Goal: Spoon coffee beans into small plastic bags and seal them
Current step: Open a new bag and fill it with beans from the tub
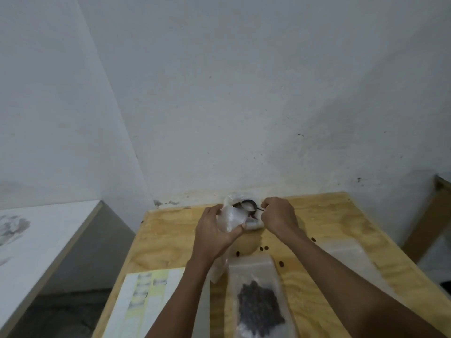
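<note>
L hand (214, 230) grips small bag (230, 219), R hand (278, 215) holds spoon (249, 206)

Left hand (214, 230) fingers curled, gripping; right hand (278, 215) seemingly pinching, arms extended.

One view only, worn on the head, wide-angle. Looks forward and slightly down from above the near edge of the wooden worktop (317, 215), toward a pale wall (244, 93) that fills the upper two thirds of the frame. Close over both forearms, which reach in from the bottom edge to the hands (214, 230) near the worktop's far edge. Takes in a white surface (44, 235) at lower left. Straight lines bowed toward the edges. No second view to overlap.
</note>
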Available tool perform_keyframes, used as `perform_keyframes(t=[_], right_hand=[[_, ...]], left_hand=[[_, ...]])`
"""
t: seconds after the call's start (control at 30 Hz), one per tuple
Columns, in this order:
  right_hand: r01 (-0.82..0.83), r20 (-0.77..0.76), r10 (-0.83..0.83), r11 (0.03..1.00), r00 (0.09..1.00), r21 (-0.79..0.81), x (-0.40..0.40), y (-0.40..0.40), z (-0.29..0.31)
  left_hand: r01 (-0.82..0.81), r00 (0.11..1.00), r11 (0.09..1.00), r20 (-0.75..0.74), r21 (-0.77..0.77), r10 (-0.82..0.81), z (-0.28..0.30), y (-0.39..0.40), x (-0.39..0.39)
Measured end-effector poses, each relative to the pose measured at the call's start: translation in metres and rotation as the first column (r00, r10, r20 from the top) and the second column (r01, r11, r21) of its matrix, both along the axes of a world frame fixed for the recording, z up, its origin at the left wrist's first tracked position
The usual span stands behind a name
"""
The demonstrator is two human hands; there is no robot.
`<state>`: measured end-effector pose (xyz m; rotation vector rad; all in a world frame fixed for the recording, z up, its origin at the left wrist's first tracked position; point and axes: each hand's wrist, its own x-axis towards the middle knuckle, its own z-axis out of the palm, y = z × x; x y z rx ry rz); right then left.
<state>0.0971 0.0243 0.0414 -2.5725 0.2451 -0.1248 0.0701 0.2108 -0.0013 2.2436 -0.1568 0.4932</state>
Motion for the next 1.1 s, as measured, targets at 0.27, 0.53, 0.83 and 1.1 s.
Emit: perform_keyframes(t=[0.27,0.53,0.83,1.1], right_hand=[[-0.001,-0.021,0.000,0.998,1.000,-0.060,0.005,0.005,-0.013],[0.032,-0.239,0.053,0.940,0.969,0.339,0.024,-0.008,-0.009],[0.084,-0.145,-0.029,0.916,0.989,0.393,0.020,-0.008,-0.005],[0.036,-0.091,-0.010,0.958,0.996,0.286,0.010,-0.024,0.014]], left_hand=[[0.035,0.998,0.986,-0.039,-0.161,-0.041,0.002,-0.016,0.019],[0.092,0.996,0.968,0.022,-0.232,-0.089,0.003,-0.019,0.031],[0.131,0.991,0.991,-0.044,0.020,-0.130,0.005,-0.003,0.021],[0.121,0.992,0.976,-0.040,0.182,-0.116,0.014,0.001,0.006]])
